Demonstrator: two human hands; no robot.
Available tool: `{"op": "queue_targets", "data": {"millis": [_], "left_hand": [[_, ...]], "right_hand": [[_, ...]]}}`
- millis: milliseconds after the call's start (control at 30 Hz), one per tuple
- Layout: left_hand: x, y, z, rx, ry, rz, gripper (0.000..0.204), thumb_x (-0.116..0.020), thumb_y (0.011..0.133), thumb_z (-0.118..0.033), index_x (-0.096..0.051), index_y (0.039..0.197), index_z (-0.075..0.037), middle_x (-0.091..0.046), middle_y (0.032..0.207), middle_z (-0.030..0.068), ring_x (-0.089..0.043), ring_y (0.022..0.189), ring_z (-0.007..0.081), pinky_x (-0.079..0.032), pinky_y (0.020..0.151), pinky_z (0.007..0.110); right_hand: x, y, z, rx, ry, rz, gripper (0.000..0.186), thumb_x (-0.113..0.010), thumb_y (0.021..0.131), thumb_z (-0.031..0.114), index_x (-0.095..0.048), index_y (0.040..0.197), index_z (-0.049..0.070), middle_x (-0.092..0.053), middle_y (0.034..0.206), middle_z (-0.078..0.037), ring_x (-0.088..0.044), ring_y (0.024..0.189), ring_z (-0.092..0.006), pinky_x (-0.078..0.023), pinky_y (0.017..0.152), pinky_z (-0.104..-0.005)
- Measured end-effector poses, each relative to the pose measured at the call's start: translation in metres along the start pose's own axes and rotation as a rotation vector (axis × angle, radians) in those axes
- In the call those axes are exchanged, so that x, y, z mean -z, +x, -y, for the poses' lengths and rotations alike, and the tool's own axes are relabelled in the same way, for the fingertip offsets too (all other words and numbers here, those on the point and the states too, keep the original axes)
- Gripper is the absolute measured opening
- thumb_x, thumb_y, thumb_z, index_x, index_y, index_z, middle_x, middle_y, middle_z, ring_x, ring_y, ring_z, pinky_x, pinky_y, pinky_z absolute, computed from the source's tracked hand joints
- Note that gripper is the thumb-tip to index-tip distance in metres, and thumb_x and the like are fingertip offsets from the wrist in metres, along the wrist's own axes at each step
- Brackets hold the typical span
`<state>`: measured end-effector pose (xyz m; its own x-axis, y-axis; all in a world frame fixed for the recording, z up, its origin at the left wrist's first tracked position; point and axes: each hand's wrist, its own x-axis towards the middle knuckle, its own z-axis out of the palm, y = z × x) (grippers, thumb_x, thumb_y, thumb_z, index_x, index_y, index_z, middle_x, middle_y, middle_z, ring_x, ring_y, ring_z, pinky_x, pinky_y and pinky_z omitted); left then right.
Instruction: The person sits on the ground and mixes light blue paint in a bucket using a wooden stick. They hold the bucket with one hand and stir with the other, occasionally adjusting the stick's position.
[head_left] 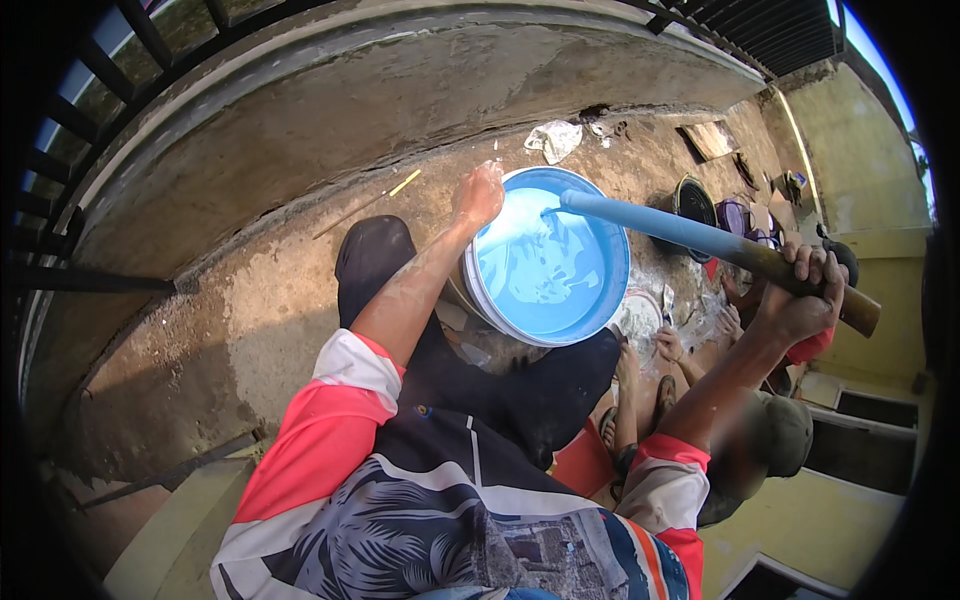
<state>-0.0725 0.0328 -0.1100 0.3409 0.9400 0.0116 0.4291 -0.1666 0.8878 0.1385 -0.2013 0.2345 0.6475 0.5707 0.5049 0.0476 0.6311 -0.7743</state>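
Note:
A large white bucket (468,272) of light-blue paint (545,265) stands between my knees. My left hand (480,195) is closed at the bucket's upper left rim and seems to grip it; its fingertips are partly hidden. In my right hand (808,295) is a thick round pole, like bamboo (690,235), gripped near its bare brown end. Blue paint coats the pole's other half, which slants over the bucket. From that coated tip a streak of paint runs down to the paint surface.
To the right, a co-worker in a dark cap (788,435) sits close by, hands (670,345) near a whitish round container (638,315). A black bucket (693,205) stands behind. A white rag (554,140) and a thin stick (365,205) lie near the low wall (330,130).

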Motion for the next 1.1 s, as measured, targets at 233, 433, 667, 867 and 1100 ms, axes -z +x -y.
{"op": "queue_targets", "data": {"millis": [233, 433, 667, 867, 1100], "left_hand": [[0.001, 0.0, -0.002, 0.018, -0.006, 0.014, 0.04, -0.039, 0.103, -0.033, -0.064, 0.108, -0.002, -0.068, 0.104, 0.0271, -0.062, 0.102, 0.0497, -0.048, 0.088, 0.058], [0.004, -0.002, -0.005, 0.032, 0.001, 0.032, 0.041, -0.038, 0.103, -0.034, -0.064, 0.108, -0.002, -0.068, 0.105, 0.0272, -0.062, 0.103, 0.0494, -0.048, 0.089, 0.058], [0.008, -0.002, -0.012, 0.081, 0.013, 0.065, 0.041, -0.037, 0.103, -0.031, -0.064, 0.109, -0.002, -0.067, 0.11, 0.0258, -0.061, 0.107, 0.0471, -0.047, 0.091, 0.055], [0.003, 0.001, -0.005, 0.055, 0.008, 0.037, 0.041, -0.038, 0.103, -0.034, -0.064, 0.107, -0.002, -0.068, 0.104, 0.0291, -0.063, 0.103, 0.0494, -0.049, 0.089, 0.058], [0.003, -0.001, -0.001, 0.022, 0.012, -0.004, 0.04, -0.04, 0.103, -0.033, -0.066, 0.106, -0.003, -0.068, 0.102, 0.0275, -0.063, 0.101, 0.0486, -0.049, 0.087, 0.057]], "right_hand": [[0.008, 0.004, 0.007, -0.004, 0.006, -0.007, 0.02, -0.054, 0.092, 0.008, -0.048, 0.074, 0.011, -0.039, 0.066, 0.001, -0.046, 0.062, -0.0153, -0.04, 0.069, -0.0364], [0.004, 0.003, 0.007, 0.002, -0.011, -0.071, 0.016, -0.053, 0.099, 0.015, -0.05, 0.084, 0.01, -0.038, 0.067, 0.001, -0.045, 0.063, -0.0154, -0.04, 0.071, -0.0363], [0.009, 0.004, 0.005, -0.01, -0.03, -0.127, 0.019, -0.054, 0.102, 0.022, -0.053, 0.088, 0.009, -0.038, 0.066, 0.001, -0.045, 0.063, -0.0146, -0.041, 0.071, -0.0364], [0.018, 0.006, 0.004, 0.023, 0.002, -0.083, 0.023, -0.055, 0.102, 0.025, -0.057, 0.087, 0.008, -0.045, 0.069, -0.002, -0.047, 0.066, -0.0163, -0.041, 0.071, -0.0364], [0.002, -0.003, -0.055, 0.069, -0.057, -0.213, 0.016, -0.062, 0.097, 0.015, -0.059, 0.085, 0.005, -0.051, 0.073, -0.003, -0.051, 0.066, -0.0147, -0.045, 0.067, -0.0334]]}}
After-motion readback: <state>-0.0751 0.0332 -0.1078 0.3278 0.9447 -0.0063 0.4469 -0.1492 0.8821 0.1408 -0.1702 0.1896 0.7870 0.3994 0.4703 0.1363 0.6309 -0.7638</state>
